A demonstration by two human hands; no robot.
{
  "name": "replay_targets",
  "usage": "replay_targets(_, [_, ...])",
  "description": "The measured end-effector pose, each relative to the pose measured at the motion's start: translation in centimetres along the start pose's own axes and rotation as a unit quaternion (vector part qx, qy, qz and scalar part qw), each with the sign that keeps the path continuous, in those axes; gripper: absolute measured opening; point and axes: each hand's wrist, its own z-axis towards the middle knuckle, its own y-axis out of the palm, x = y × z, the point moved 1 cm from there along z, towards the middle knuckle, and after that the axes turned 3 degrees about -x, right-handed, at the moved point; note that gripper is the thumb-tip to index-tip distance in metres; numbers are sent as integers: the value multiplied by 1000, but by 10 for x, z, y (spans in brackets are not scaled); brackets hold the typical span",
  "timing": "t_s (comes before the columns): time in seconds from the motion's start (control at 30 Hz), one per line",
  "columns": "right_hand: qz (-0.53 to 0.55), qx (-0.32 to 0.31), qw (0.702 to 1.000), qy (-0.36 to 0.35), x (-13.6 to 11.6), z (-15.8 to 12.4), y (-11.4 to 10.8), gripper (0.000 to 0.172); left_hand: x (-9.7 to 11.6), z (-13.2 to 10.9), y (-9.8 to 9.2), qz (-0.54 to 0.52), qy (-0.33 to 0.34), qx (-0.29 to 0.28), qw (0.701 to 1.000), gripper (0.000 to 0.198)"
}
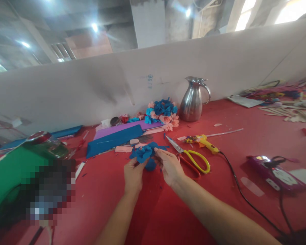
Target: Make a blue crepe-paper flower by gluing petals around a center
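Note:
Between my two hands is a blue paper flower (143, 153) with ruffled petals, held just above the red table. My left hand (133, 173) pinches it from below and to the left. On its right side, my right hand (169, 166) has its fingers pressed together at a blue petal; the fingertips partly hide what they grip. More blue paper pieces (150, 165) lie under and behind the flower. To the right of my right hand are scissors (190, 154) with yellow and red handles, blades pointing away to the left. A yellow glue gun (205, 143) rests beyond them.
Behind lie blue sheets (114, 140), pink paper strips (124, 149) and a pile of finished paper flowers (164, 112). A steel jug (192, 102) stands near the white partition (97, 88). At right sits a purple power strip (275, 173) with a black cord (241, 187). A clear jar (49, 144) is left.

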Motion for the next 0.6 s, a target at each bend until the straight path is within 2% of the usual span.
replay_targets(0.33, [-45, -20, 999, -6, -1, -3, 1, 23, 0, 0, -1, 23, 18, -5, 1000, 23])
replay_targets(0.6, [-68, -45, 997, -8, 4, -6, 2, 24, -6, 2, -8, 70, 33, -1, 997, 14])
